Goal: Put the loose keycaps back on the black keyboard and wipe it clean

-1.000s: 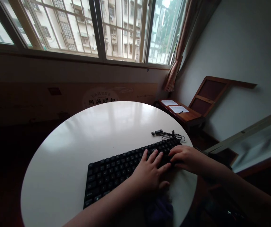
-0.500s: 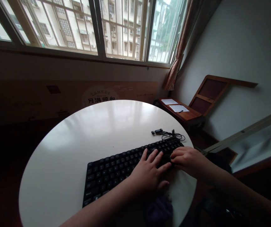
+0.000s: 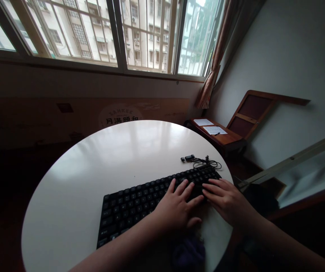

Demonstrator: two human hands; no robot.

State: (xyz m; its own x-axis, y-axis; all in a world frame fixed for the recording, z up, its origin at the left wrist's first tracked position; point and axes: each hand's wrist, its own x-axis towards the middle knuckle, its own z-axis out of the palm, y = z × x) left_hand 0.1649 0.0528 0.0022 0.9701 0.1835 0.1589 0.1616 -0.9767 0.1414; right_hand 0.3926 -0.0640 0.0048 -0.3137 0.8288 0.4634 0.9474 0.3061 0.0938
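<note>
A black keyboard (image 3: 135, 206) lies at a slant on the round white table (image 3: 63, 200). My left hand (image 3: 176, 207) rests across its right half, fingers spread over the keys and thumb apart. At the keyboard's right end is my right hand (image 3: 226, 198), its fingers stretched out and reaching onto the keys. Nothing shows in its grasp, though the thumb is hidden. Below my left hand, near the table's front edge, sits a crumpled purple cloth (image 3: 189, 251), dim in shadow.
Behind the keyboard lie a coiled black cable (image 3: 207, 163) and a small black piece (image 3: 190, 157). A wooden chair (image 3: 230, 140) with papers (image 3: 214, 130) and a pen stands at the right, beyond the table. A barred window (image 3: 148, 41) and a curtain (image 3: 211, 81) are at the back.
My right hand has turned and its fingers have straightened from a bunched pose onto the keys. My left hand stays spread on the keyboard. The view has shifted very slightly.
</note>
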